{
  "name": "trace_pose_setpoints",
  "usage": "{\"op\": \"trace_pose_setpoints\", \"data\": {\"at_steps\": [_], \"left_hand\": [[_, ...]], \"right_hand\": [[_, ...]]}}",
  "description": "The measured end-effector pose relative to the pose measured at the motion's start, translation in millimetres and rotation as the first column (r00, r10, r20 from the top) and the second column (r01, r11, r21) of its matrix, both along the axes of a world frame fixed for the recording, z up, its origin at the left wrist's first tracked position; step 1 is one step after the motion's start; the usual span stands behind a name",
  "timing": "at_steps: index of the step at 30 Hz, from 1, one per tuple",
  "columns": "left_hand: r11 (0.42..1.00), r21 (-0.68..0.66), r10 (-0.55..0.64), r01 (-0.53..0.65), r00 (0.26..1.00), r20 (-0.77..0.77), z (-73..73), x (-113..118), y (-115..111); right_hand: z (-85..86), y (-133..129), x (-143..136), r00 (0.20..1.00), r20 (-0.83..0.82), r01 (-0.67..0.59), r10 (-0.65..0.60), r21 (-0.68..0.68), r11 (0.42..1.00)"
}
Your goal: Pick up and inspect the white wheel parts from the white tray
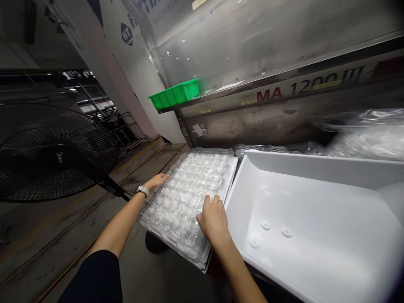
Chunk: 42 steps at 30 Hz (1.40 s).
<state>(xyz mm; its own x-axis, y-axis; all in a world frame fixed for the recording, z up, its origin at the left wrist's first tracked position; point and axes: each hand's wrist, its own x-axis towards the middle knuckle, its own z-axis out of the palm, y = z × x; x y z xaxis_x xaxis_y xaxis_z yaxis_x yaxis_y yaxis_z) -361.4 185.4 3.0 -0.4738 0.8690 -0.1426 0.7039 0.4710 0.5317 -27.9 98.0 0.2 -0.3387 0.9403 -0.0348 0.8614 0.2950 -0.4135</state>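
Observation:
A clear plastic blister tray (186, 185) with rows of small cups lies tilted in front of me, seemingly on a stack. Whether the cups hold anything is hard to make out. Around its left edge my left hand (158, 181), with a watch on the wrist, is closed, and some of its fingers are hidden. At the right side of the tray my right hand (214, 216) has its fingers bent and closed on the edge. Just right of it stands a large white bin (309, 162) with several small round white parts (286, 231) on its bottom.
A large black fan (59, 155) stands at left. Behind, a metal machine (227, 113) carries a green basket (175, 94) on its ledge. Clear plastic bags (369, 136) lie behind the bin. The floor (132, 252) shows below left.

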Motion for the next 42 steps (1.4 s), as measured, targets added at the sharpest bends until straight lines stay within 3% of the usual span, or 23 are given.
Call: {"op": "trace_pose_setpoints", "data": {"at_steps": [3,6,16,24,30,42], "left_hand": [[1.0,0.004,-0.017,0.017,0.999,0.048,-3.8,-8,-27],[0.999,0.024,-0.027,0.025,0.996,0.085,-4.5,-11,-39],[0.991,0.112,-0.087,0.071,0.986,0.14,17.1,-13,-13],[0.99,0.097,-0.114,0.106,0.991,0.073,-2.3,-10,-2],[0.992,0.094,-0.094,0.09,0.994,0.045,-16.9,-8,-3],[0.988,0.123,-0.089,0.088,0.996,0.0,-22.1,-7,-13]], "right_hand": [[-1.5,-1,0,0.999,-0.026,-0.024,0.024,0.012,1.0],[1.0,-1,2,0.998,-0.051,-0.045,0.046,0.033,0.998],[24.7,20,5,0.999,-0.038,-0.023,0.025,0.052,0.998],[10.0,24,-2,0.997,0.076,-0.014,0.018,-0.044,0.999],[2.4,22,-6,0.989,0.15,-0.003,0.009,-0.041,0.999],[-3.5,22,-8,0.986,0.165,0.008,0.002,-0.063,0.998]]}}
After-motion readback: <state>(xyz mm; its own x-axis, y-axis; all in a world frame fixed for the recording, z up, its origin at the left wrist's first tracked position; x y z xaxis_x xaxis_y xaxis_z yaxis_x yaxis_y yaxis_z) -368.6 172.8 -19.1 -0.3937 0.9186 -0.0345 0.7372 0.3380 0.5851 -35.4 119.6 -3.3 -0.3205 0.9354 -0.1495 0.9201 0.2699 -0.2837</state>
